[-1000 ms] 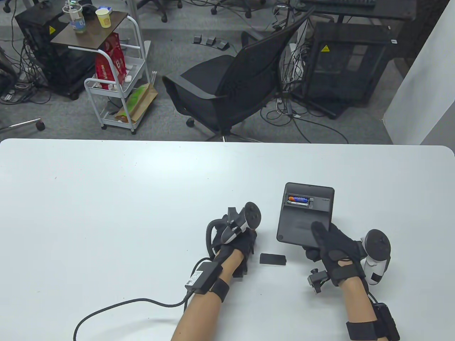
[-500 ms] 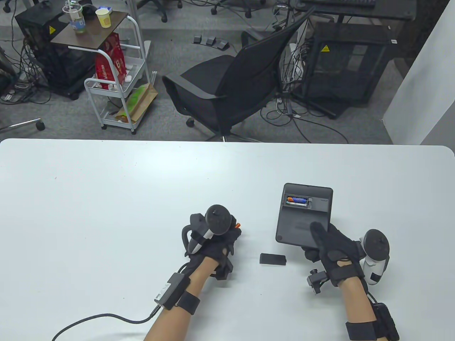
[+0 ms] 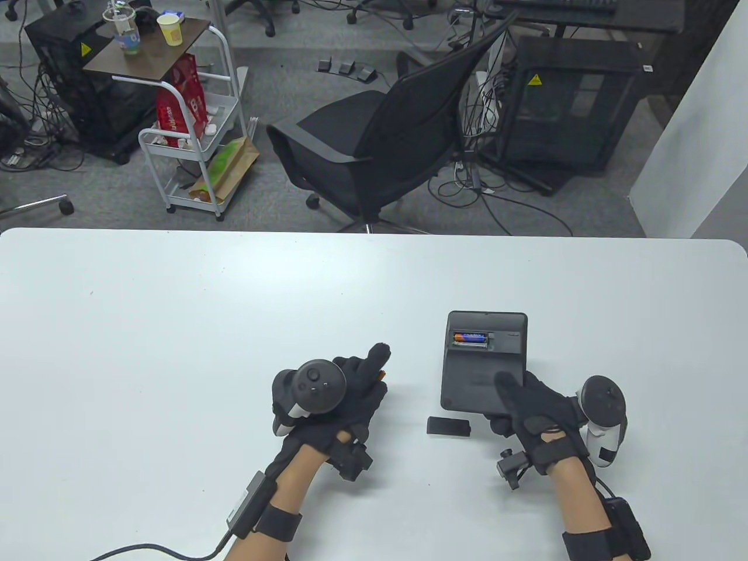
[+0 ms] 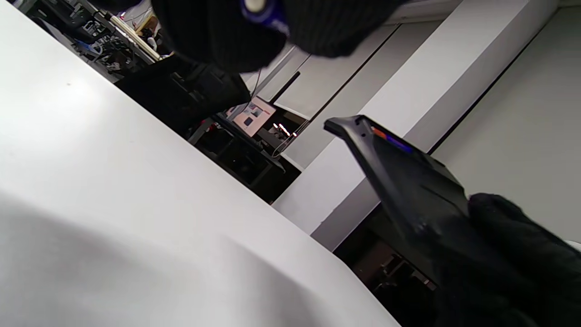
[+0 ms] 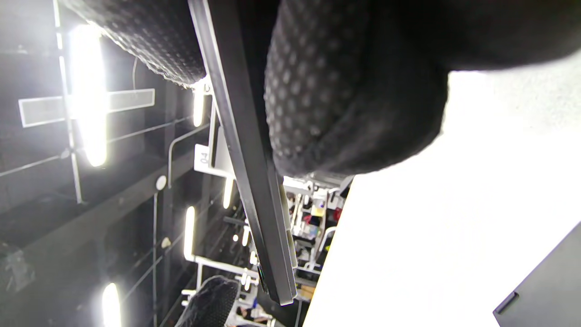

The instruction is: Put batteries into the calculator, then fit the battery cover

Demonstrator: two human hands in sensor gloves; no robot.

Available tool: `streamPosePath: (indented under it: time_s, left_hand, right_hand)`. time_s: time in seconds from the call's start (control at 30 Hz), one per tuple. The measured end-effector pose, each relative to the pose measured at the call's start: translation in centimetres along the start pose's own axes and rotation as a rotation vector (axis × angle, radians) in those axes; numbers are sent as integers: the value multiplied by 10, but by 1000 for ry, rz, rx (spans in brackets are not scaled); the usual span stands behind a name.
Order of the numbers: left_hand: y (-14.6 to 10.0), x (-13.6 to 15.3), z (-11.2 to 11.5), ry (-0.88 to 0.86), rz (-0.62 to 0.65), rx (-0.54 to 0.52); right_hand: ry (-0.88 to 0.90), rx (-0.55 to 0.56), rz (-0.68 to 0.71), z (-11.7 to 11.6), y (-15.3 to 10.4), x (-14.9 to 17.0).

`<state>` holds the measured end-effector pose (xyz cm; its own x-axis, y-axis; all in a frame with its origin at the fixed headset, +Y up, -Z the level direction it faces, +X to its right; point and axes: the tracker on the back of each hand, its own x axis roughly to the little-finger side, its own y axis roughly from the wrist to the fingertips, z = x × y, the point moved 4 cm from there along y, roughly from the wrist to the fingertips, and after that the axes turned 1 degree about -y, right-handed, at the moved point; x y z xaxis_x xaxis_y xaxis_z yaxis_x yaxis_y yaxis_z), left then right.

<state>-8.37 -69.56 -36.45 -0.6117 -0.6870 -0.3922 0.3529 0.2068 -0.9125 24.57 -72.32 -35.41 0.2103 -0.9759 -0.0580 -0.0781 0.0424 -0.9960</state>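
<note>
- On the white tabletop (image 3: pixel 175 321): nothing shifted over the last second except the hands and what is carried in them.
- Calculator (image 3: pixel 484 359): gripped back-side up at its near edge by the right hand (image 3: pixel 534 412), thumb on top, fingers beneath; raised off the tabletop in the wrist views; drawn leftward and slightly nearer than a second ago, so the open bay now sits closer to the other hand.
- Left hand (image 3: pixel 345 397): a second ago beside the cover, knuckles down; since rolled over and pulled back leftward, one finger now extended toward the calculator.
- Battery cover (image 3: pixel 449 426): lying flat, untouched, in the same spot between the two hands; fitting it comes last.
- First battery (image 3: pixel 470 337): already seated in the bay, with room beside it apparently still vacant.
- Second battery (image 3: pixel 381 374): only an orange tip showing, pinched in the left fingers, otherwise curled closed around it; picked up within the last second, judging by the change, so probably ready to go into the free slot next.
</note>
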Motion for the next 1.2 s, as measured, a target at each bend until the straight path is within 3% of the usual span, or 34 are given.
streamPosePath:
  time_s: [0.23, 0.53, 0.87, 1.2]
  left_hand:
    - [-12, -18, -23, 81, 54, -197]
    - [-21, -43, -28, 132, 143, -322]
    - [-22, -53, -23, 157, 186, -331]
    - [-22, -59, -14, 259, 199, -328]
  right_hand:
    - [-25, -75, 0, -22, -3, -4]
    - [-64, -180, -18, -49, -7, -4]
    - [-86, -277, -38, -72, -13, -4]
    - [-98, -308, -26, -79, -15, -6]
